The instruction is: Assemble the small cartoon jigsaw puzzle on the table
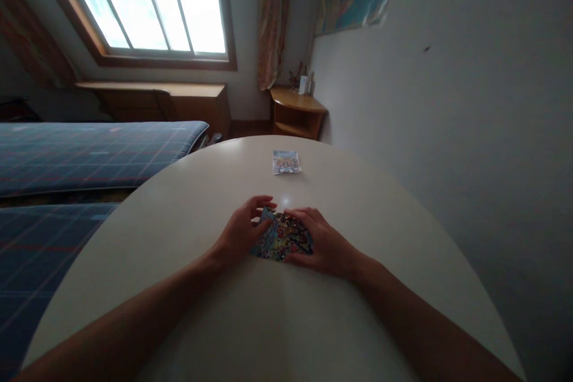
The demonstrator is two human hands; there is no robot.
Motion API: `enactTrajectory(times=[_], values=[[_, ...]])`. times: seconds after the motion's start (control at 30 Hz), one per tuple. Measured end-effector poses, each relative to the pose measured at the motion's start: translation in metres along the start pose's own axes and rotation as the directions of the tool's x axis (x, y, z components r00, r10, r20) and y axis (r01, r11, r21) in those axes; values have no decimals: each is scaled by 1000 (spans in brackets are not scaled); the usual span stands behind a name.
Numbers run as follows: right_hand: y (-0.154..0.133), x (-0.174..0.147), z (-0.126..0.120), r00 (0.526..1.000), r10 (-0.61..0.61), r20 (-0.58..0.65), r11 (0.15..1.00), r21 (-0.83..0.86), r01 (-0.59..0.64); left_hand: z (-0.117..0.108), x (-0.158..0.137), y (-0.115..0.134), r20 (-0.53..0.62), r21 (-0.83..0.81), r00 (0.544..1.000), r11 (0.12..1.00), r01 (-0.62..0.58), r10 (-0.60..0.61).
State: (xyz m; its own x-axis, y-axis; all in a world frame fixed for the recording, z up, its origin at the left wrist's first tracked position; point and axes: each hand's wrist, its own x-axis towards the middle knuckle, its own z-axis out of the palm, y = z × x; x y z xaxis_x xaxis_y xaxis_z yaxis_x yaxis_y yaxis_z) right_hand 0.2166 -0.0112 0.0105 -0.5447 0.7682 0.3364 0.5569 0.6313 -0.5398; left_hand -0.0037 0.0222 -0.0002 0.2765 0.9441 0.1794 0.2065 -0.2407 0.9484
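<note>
A partly assembled jigsaw puzzle [282, 240] with a busy, many-coloured picture lies on the white round table [277, 316]. Its far edge is uneven, with small gaps showing the table. My left hand [242, 227] is curled at the puzzle's far left corner, thumb over its top and fingers bent along the far side. From the right, my right hand [326, 245] clasps the puzzle, with its fingers at the far edge and the thumb along the near edge. My palms hide parts of both sides. Beyond the hands lies a small picture sheet [286, 162], slightly creased.
To the left of the table are mattresses with blue plaid covers [98, 152]. A wooden corner shelf [298, 100] holding small items stands behind the table. The white wall [447, 131] runs close along the right side. At the back, a low wooden desk [197, 91] sits under the window.
</note>
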Motion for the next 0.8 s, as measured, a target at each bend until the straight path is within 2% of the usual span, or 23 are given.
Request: enactTrajectory(times=[0.13,0.3,0.4,0.5,0.67,0.8], values=[[2,2,3,996,65,-63,998,27,-63,0,-1,2,-12,-45,1000,999,-23,23],[-1,5,3,987,143,-78,985,112,-134,5,-7,8,43,-71,997,996,-59,62],[-4,7,1,958,280,-63,941,217,-261,8,-10,12,64,-136,997,990,-39,48],[-5,7,0,927,370,-56,889,312,-336,11,-13,13,84,-197,996,980,-18,35],[-3,7,-1,886,450,-114,829,422,-366,13,-15,11,139,-253,990,967,9,27],[-1,8,0,859,498,-118,765,527,-370,13,-16,8,160,-175,987,985,-3,32]])
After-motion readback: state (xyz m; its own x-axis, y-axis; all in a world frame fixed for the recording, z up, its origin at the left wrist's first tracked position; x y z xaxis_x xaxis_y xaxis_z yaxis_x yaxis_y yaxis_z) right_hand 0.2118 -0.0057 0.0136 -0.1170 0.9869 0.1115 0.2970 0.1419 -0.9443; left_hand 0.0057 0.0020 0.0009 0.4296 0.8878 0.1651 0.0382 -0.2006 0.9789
